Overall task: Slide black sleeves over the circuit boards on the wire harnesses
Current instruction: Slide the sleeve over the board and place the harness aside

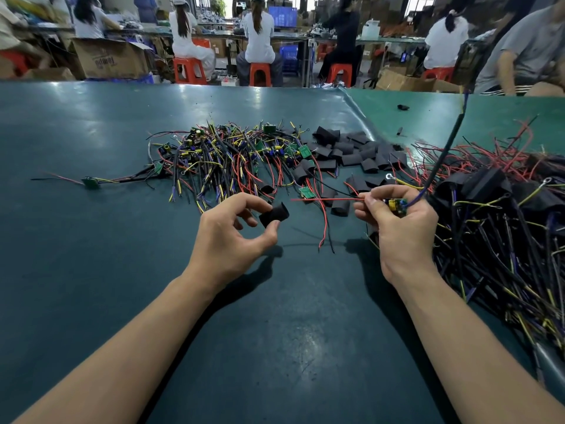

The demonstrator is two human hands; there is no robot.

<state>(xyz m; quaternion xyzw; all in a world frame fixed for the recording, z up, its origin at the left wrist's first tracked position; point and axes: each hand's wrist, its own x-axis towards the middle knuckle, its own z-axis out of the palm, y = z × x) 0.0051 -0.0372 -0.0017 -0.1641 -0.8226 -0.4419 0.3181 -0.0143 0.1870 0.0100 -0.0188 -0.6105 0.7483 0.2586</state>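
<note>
A black sleeve (274,214) is being pinched between the thumb and fingertips of the left hand (230,232), raised just above the green table mat (91,255). Well apart to its right, the right hand (400,228) is pinching a small circuit board (397,205) with trailing red, yellow and blue wires. Behind them are lying a heap of unsleeved harnesses (226,157), loose sleeves (357,151), and, at right, sleeved harnesses (495,209).
</note>
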